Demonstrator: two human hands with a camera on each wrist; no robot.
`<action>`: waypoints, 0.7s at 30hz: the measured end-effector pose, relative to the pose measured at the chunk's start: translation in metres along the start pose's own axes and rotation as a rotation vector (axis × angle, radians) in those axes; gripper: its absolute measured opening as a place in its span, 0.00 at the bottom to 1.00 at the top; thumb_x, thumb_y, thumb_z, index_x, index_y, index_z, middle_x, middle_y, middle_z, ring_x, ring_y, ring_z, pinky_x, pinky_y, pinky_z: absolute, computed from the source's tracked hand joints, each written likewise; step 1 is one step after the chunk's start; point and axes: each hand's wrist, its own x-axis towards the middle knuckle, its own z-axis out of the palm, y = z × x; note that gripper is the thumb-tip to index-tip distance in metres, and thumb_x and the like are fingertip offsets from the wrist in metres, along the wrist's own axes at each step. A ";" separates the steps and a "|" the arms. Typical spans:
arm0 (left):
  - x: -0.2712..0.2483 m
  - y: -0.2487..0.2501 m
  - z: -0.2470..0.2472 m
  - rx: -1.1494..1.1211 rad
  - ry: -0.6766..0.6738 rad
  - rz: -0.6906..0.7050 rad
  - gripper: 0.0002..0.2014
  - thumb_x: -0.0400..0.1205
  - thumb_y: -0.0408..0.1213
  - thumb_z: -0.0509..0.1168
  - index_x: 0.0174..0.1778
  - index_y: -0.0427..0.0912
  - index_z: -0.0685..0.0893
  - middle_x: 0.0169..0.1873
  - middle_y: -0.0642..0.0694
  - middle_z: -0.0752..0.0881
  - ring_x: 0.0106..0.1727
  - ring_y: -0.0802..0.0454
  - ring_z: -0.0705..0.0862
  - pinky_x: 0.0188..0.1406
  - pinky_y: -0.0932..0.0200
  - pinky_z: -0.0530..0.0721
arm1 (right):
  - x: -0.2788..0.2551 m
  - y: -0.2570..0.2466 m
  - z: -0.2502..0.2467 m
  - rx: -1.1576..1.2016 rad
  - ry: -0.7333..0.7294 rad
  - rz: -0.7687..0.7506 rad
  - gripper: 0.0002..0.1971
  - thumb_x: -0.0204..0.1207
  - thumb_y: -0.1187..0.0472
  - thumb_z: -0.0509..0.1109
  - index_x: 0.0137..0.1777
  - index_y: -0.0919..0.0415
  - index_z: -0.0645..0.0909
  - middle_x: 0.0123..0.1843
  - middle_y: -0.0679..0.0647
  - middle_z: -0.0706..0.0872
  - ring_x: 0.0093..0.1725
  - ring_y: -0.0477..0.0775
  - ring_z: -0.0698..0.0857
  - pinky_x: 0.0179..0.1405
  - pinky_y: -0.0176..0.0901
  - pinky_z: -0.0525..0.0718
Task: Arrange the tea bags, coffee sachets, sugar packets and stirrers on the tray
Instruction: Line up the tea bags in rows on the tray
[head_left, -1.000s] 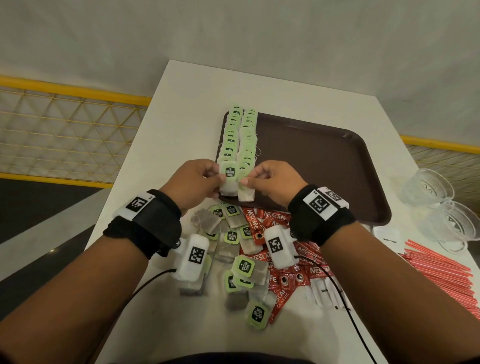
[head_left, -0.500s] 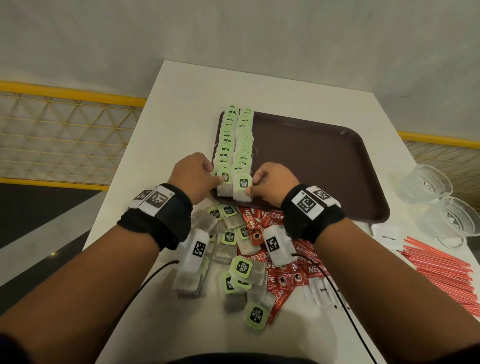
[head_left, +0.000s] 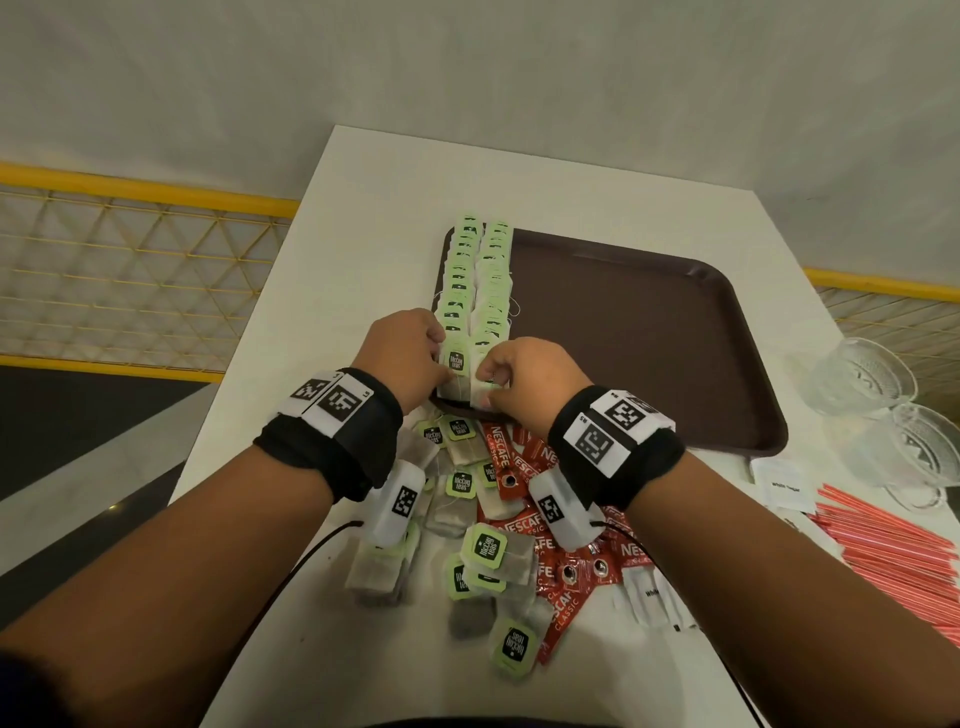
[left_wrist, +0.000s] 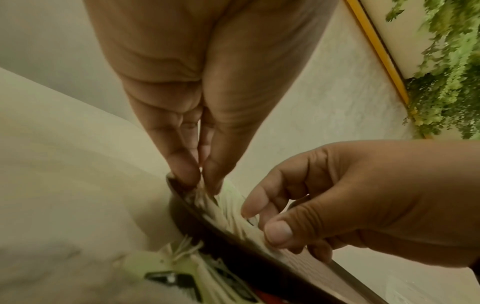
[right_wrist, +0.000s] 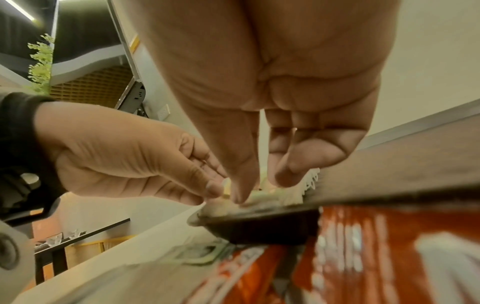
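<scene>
Your left hand (head_left: 402, 358) and right hand (head_left: 524, 376) have lowered two green-tagged paper tea bags (head_left: 457, 374), fingers still pinching them, onto the near-left corner of the dark brown plastic tray (head_left: 675, 332), extending both rows.

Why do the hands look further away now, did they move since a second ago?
Yes. Both the left hand and the right hand went forward and down, setting tea bags at the tray's near edge.

Matt brown plastic tray (head_left: 649, 332)
</scene>
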 end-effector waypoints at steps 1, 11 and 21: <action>-0.001 -0.001 -0.001 0.008 0.015 -0.001 0.17 0.74 0.34 0.77 0.56 0.42 0.83 0.50 0.47 0.86 0.49 0.51 0.81 0.44 0.63 0.71 | -0.001 0.001 -0.001 -0.022 0.008 -0.005 0.12 0.75 0.61 0.73 0.58 0.53 0.85 0.56 0.50 0.84 0.54 0.51 0.84 0.49 0.35 0.74; -0.010 -0.006 -0.017 0.024 -0.022 0.055 0.11 0.79 0.40 0.73 0.55 0.42 0.85 0.51 0.47 0.87 0.49 0.52 0.83 0.40 0.63 0.72 | -0.005 0.000 -0.011 -0.089 -0.049 -0.008 0.12 0.77 0.60 0.71 0.59 0.53 0.85 0.58 0.51 0.85 0.57 0.52 0.83 0.56 0.38 0.77; -0.075 -0.022 -0.053 0.175 -0.297 0.156 0.12 0.84 0.51 0.65 0.50 0.46 0.86 0.45 0.53 0.86 0.36 0.63 0.80 0.34 0.67 0.73 | -0.077 -0.014 -0.017 -0.098 -0.233 -0.154 0.06 0.76 0.47 0.72 0.47 0.47 0.85 0.42 0.42 0.85 0.42 0.41 0.83 0.43 0.38 0.81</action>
